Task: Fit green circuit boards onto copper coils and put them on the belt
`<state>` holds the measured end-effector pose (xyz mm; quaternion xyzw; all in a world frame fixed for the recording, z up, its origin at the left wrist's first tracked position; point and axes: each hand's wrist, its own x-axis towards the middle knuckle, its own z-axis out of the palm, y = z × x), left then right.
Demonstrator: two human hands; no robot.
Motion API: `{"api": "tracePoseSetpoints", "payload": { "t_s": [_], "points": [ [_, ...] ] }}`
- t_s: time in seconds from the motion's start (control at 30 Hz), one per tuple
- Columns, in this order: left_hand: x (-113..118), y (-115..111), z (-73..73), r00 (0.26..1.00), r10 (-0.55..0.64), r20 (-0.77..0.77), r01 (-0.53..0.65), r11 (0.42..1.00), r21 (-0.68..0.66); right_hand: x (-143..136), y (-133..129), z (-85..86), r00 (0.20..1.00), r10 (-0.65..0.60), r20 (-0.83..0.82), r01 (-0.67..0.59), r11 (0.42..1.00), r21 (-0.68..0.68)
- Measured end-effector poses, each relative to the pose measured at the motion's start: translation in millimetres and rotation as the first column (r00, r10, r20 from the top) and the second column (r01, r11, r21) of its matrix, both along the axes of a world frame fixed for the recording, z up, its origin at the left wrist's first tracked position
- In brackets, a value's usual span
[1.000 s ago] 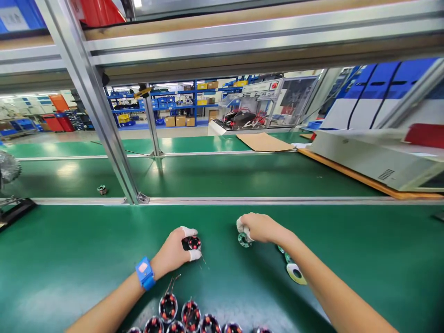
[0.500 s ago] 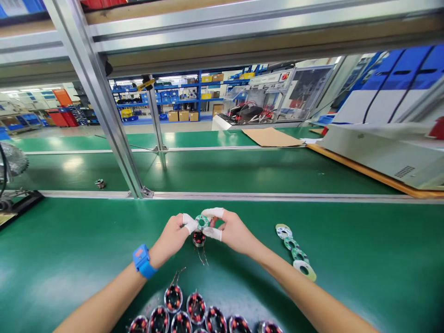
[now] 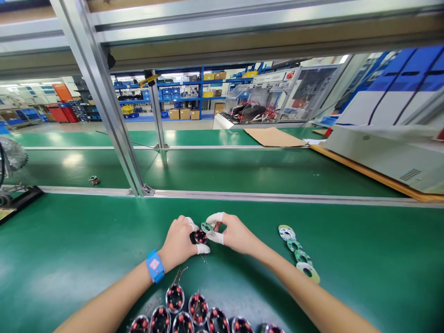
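Note:
My left hand [image 3: 183, 240], with white finger cots and a blue wrist strap [image 3: 155, 266], grips a motor stator [image 3: 200, 237] wound with copper coils. Thin wire ends trail below that stator. In my right hand [image 3: 231, 231], also wearing white finger cots, a small green ring-shaped circuit board [image 3: 207, 227] is pinched between thumb and finger. The board sits tilted at the stator's upper right edge; whether the two touch I cannot tell. Nearer to me lie several more coil-wound stators [image 3: 198, 309], some with wires sticking up.
A row of ring-shaped circuit boards [image 3: 294, 245] lies right of my hands. One small stator [image 3: 93, 180] rests beyond the metal rail [image 3: 243, 197] at left. An aluminium post [image 3: 111, 115] rises there. A grey metal housing [image 3: 385, 155] stands at the right.
My left hand has let go of the circuit board and taken hold of the stator. The board has shifted slightly right and down in my right hand.

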<state>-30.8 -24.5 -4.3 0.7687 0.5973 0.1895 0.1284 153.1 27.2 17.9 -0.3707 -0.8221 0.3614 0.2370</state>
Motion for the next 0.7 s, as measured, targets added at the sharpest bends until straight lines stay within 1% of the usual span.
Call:
{"api": "tracePoseSetpoints", "payload": {
  "t_s": [0.1, 0.23, 0.37, 0.53, 0.7],
  "points": [
    [-0.5, -0.2, -3.3, 0.999, 0.009, -0.036, -0.008, 1.000, 0.025, -5.5, -5.7, -1.3, 0.998, 0.057, 0.016, -0.058, 0.998, 0.015],
    [-0.8, -1.7, -6.4, 0.998, 0.023, -0.050, -0.021, 0.999, 0.044, -9.5, -9.7, -5.7, 0.993, 0.070, 0.090, -0.077, 0.994, 0.076],
    [1.2, -2.2, -7.9, 0.996, 0.037, -0.075, -0.033, 0.998, 0.053, -7.5, -10.9, -8.5, 0.984, 0.084, 0.157, -0.104, 0.987, 0.126],
    [2.3, -2.5, -6.6, 0.995, 0.036, -0.092, -0.031, 0.998, 0.054, -8.3, -12.5, -5.7, 0.972, 0.090, 0.215, -0.128, 0.977, 0.168],
    [2.7, -2.4, -7.3, 0.994, 0.038, -0.104, -0.033, 0.998, 0.052, -11.3, -14.8, -1.9, 0.947, 0.059, 0.315, -0.130, 0.969, 0.210]
  ]
}}
